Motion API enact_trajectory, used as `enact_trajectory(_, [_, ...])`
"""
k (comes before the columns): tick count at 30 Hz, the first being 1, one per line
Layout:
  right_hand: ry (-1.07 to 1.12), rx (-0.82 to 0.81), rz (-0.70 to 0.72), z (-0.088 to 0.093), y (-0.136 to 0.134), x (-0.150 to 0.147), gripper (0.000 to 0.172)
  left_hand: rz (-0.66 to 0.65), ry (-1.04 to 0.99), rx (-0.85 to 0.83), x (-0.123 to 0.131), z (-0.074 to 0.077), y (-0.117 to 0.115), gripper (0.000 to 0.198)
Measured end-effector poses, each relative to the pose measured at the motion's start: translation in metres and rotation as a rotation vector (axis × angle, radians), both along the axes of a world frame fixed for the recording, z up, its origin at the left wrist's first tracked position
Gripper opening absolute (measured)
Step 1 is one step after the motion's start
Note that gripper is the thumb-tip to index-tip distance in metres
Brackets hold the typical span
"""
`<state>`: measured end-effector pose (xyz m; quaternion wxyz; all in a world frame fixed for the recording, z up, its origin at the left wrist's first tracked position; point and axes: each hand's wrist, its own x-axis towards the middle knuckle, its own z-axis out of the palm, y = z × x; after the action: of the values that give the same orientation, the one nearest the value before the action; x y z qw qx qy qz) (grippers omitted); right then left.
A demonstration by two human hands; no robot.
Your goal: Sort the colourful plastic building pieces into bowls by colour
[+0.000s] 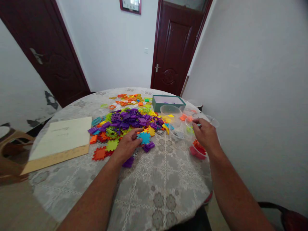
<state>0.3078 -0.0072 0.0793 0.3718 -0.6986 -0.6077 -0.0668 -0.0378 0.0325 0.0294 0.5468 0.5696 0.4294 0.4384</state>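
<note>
My left hand [130, 143] pinches a blue notched plastic tile [144, 138] at the near edge of a heap of coloured interlocking pieces [134, 118], mostly purple on top. At the right, my right hand [204, 131] is over a clear plastic bowl [187, 129] with some yellow-green pieces in it. Its fingers are curled together, and I cannot make out what, if anything, lies between them. Below that hand stands a clear bowl of red pieces [198, 152]. An orange-red tile [99, 154] and a lime-green tile [112, 145] lie left of my left hand.
A green box [168, 102] stands behind several clear tubs, one with yellow pieces [170, 115]. More orange pieces [130, 98] lie at the back. On the left is a pale sheet on a board [62, 138]. The round table wears a patterned cloth [154, 192]; a wall rises at right.
</note>
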Motion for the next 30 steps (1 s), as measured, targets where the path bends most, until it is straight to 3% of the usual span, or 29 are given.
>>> enact_trajectory(5, [0.193, -0.221, 0.517, -0.02, -0.005, -0.094, 0.033, -0.141, -0.042, -0.031, 0.002, -0.001, -0.004, 0.062])
enact_trajectory(8, [0.266, -0.318, 0.667, -0.038, 0.0, -0.131, 0.033, -0.211, -0.05, -0.003, 0.0, -0.009, -0.001, 0.064])
enact_trajectory(11, [0.42, -0.425, 0.697, -0.05, 0.005, -0.145, 0.024, -0.23, -0.011, 0.01, -0.002, -0.014, 0.003, 0.066])
enact_trajectory(15, [0.588, -0.52, 0.702, -0.048, 0.002, -0.142, 0.017, -0.234, 0.052, 0.008, -0.002, -0.008, 0.0, 0.065])
enact_trajectory(21, [0.481, -0.531, 0.711, -0.036, -0.009, -0.126, 0.009, -0.314, 0.109, 0.042, -0.001, 0.002, -0.008, 0.055])
enact_trajectory(26, [0.512, -0.545, 0.689, -0.043, -0.012, -0.124, 0.007, -0.353, 0.163, 0.07, -0.003, -0.007, -0.004, 0.055])
enact_trajectory(30, [0.583, -0.565, 0.705, -0.046, -0.017, -0.127, 0.006, -0.362, 0.092, 0.039, -0.004, -0.012, -0.001, 0.056])
